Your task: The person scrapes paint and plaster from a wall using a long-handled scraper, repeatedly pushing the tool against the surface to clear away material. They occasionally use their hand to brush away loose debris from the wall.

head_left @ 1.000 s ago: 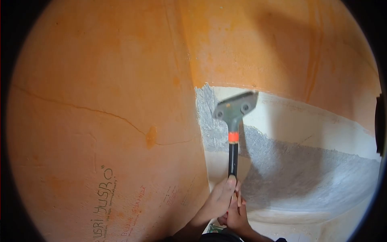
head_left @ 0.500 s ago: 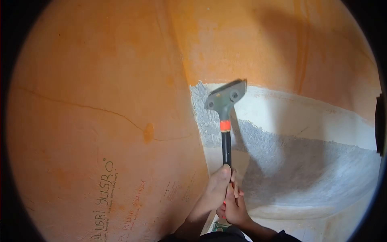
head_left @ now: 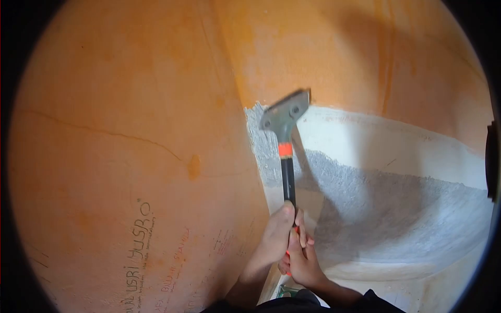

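Both my hands are wrapped round the handle of a long scraper [head_left: 288,177], which has a black shaft with orange bands and a wide grey head. My left hand [head_left: 278,229] grips the upper part of the handle. Just below it, my right hand [head_left: 303,258] holds the lower end. The scraper's head is tilted, its right end higher, and overlaps the lower edge of the orange paint [head_left: 313,57] and the top of the pale bare strip [head_left: 339,130]. Whether the blade touches the wall cannot be told.
On the left, an orange wall [head_left: 104,172] bears a crack and handwriting [head_left: 138,235]. Grey rough plaster [head_left: 365,203] lies under the pale strip. A dark object [head_left: 491,161] stands at the right edge. Something green [head_left: 286,291] shows below my hands.
The scraper and both my hands have moved up and slightly left in the view. The head now reaches further over the orange paint. My grip looks the same.
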A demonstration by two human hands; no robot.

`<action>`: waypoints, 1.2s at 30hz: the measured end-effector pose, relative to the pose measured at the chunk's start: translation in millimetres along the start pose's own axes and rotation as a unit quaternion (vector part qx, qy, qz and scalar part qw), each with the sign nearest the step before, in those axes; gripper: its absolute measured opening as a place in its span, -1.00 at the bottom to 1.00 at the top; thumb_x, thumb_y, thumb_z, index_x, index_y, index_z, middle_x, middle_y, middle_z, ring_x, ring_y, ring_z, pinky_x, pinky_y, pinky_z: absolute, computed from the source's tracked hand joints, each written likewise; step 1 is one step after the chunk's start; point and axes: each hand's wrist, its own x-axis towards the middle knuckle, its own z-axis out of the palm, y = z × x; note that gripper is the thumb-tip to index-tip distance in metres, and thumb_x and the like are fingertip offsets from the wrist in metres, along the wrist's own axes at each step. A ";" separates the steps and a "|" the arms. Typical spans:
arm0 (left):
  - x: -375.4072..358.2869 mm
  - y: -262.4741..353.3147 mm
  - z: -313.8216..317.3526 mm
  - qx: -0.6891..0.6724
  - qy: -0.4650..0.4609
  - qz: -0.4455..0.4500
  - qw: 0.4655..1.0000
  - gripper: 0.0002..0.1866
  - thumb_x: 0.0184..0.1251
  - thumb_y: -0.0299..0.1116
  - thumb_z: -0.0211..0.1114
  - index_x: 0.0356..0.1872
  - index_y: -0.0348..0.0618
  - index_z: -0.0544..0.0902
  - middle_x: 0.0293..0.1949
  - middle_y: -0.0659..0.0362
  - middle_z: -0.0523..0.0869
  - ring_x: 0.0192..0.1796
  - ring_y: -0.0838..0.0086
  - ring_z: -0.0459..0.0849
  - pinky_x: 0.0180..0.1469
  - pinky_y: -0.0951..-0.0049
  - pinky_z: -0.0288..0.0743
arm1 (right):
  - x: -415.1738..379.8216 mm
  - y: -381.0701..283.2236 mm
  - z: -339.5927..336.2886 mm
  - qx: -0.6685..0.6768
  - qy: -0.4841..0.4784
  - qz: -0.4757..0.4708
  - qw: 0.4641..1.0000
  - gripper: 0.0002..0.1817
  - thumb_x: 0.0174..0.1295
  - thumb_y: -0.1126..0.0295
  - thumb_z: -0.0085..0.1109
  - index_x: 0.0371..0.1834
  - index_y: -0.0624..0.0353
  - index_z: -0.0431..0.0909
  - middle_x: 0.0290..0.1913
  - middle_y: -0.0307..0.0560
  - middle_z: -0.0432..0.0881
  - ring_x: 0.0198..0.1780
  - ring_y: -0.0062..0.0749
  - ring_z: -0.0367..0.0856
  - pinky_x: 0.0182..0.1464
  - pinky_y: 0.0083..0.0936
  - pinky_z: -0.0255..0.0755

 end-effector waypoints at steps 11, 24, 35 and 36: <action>0.9 0.3 -6.2 0.017 -0.025 0.015 0.999 -0.55 0.61 0.04 -0.24 -0.32 -0.13 0.32 -0.60 0.22 0.45 -0.52 0.53 0.58 -0.26 0.43 0.62 | -2.3 -4.4 4.3 0.056 0.028 0.030 0.998 -0.71 0.55 0.21 -0.21 -0.33 0.12 0.27 -0.65 -0.30 0.30 -0.69 -0.62 0.31 -0.64 -0.59 0.27; 0.5 -11.4 -11.3 -0.018 -0.039 0.019 0.999 -0.57 0.61 0.03 -0.21 -0.32 -0.10 0.34 -0.58 0.22 0.48 -0.51 0.52 0.59 -0.27 0.43 0.62 | 0.3 1.8 3.4 0.053 0.021 0.029 0.998 -0.73 0.56 0.23 -0.25 -0.29 0.13 0.28 -0.66 -0.28 0.28 -0.73 -0.61 0.30 -0.69 -0.58 0.23; -0.6 -15.0 -14.0 -0.021 -0.065 -0.005 0.998 -0.52 0.61 0.05 -0.24 -0.25 -0.17 0.41 -0.51 0.17 0.53 -0.43 0.47 0.61 -0.25 0.43 0.58 | -12.5 4.8 -0.8 0.106 0.030 0.079 0.991 -0.71 0.55 0.15 -0.19 -0.22 0.13 0.32 -0.61 -0.32 0.29 -0.66 -0.67 0.24 -0.61 -0.62 0.20; 3.9 -10.8 -13.0 -0.015 -0.080 0.003 0.997 -0.51 0.61 0.05 -0.24 -0.23 -0.18 0.43 -0.52 0.19 0.52 -0.43 0.47 0.61 -0.25 0.44 0.57 | -10.5 6.1 -1.8 0.105 0.032 0.085 0.990 -0.71 0.55 0.15 -0.19 -0.22 0.13 0.32 -0.61 -0.32 0.29 -0.66 -0.67 0.24 -0.61 -0.62 0.20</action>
